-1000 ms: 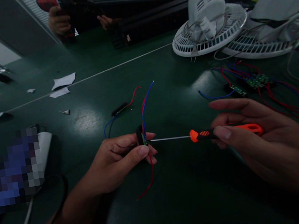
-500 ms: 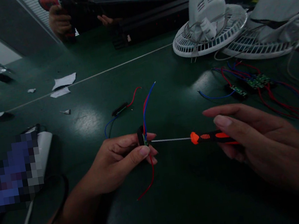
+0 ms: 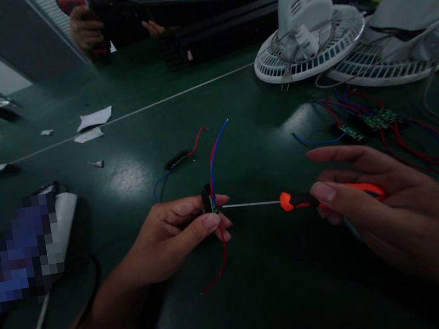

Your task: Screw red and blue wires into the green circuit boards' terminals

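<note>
Pinched between the thumb and fingers of my left hand (image 3: 181,237) is a small terminal block (image 3: 212,203), black and green, held on edge. Red and blue wires (image 3: 215,157) rise from it, and a red wire hangs below. My right hand (image 3: 384,205) grips a screwdriver (image 3: 298,200) by its orange and black handle, thumb on one side and the index finger lifted off. The shaft lies nearly level, its tip at the block's right face; whether it sits in a screw is too small to tell. Behind my left hand lies a similar wired block (image 3: 177,160).
Several green wired boards (image 3: 375,120) lie at the right. White fan parts (image 3: 309,44) stand behind them. A pixelated screen (image 3: 17,252) is at left, near paper scraps (image 3: 94,119). Across the table, a person's hand (image 3: 88,32) holds a red drill (image 3: 71,3) beside a long black part (image 3: 224,36).
My right hand's fingers have shifted on the screwdriver handle, which has turned about its axis and shows more orange behind the thumb. My left hand and the block stay in place.
</note>
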A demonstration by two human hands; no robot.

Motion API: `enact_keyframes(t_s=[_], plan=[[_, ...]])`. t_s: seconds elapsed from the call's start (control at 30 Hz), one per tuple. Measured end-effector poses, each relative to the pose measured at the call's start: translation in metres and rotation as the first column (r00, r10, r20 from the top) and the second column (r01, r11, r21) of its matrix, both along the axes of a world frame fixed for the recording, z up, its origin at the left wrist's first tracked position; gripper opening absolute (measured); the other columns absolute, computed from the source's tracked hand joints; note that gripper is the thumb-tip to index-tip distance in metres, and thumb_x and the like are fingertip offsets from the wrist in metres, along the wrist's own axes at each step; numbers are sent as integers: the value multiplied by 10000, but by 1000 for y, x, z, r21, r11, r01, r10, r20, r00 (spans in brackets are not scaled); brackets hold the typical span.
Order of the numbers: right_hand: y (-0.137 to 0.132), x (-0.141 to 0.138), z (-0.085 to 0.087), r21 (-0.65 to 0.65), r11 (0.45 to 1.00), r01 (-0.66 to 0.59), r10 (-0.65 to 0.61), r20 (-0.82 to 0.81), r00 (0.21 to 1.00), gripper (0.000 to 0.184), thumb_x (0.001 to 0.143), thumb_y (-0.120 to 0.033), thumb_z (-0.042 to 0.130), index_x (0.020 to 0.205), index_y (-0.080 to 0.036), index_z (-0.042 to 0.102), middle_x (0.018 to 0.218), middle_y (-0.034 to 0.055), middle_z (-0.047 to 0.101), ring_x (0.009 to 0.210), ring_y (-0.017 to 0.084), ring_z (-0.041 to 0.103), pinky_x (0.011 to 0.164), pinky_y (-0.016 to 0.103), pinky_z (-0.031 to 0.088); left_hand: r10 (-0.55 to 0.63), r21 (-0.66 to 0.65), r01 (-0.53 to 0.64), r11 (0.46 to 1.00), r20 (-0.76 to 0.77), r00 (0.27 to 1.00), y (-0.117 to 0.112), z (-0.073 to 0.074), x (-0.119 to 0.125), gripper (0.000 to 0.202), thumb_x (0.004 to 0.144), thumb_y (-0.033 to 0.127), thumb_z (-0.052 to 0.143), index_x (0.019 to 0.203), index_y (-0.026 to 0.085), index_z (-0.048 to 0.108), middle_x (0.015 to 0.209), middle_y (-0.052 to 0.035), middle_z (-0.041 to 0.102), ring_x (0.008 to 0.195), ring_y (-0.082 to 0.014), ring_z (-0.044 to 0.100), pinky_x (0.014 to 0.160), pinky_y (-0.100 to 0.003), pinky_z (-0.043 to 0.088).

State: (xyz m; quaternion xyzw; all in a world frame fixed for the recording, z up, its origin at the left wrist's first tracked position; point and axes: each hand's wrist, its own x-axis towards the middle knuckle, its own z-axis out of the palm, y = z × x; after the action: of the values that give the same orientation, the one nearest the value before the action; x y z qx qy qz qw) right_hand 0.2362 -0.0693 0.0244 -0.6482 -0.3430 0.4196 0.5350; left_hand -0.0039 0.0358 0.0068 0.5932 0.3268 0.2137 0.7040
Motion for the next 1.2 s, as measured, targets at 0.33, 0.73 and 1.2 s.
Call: enact_keyframes(t_s=[0.33, 0.73, 1.2], plan=[[-1, 1, 3, -70, 996, -56, 54, -34, 998, 387, 798, -583, 649, 987, -247, 683, 529, -24, 642, 449, 121, 565, 398, 201, 442, -4, -12, 4, 1000, 6, 1000, 0, 1, 1, 209, 866, 163, 675, 1063, 186, 741, 833, -28, 779, 718, -113, 716, 716, -190, 572], [-2, 2, -4, -21, 1000, -17, 19, 88, 996, 377, 714, -463, 779, 1028, -283, 675, 601, -22, 690, 463, 115, 614, 393, 174, 466, -13, -28, 14, 1000, 46, 999, 0, -2, -1, 210, 874, 168, 671, 1070, 196, 740, 847, -18, 777, 718, -102, 716, 703, -178, 574], [-3, 2, 0, -6, 999, 40, -40, -87, 995, 389, 634, -473, 829, 961, -294, 713, 665, -6, 715, 549, 130, 631, 481, 192, 498, -17, -19, 17, 1000, 36, 999, 1, -1, 1, 209, 881, 164, 660, 1069, 207, 740, 838, -4, 779, 716, -93, 716, 710, -167, 566]])
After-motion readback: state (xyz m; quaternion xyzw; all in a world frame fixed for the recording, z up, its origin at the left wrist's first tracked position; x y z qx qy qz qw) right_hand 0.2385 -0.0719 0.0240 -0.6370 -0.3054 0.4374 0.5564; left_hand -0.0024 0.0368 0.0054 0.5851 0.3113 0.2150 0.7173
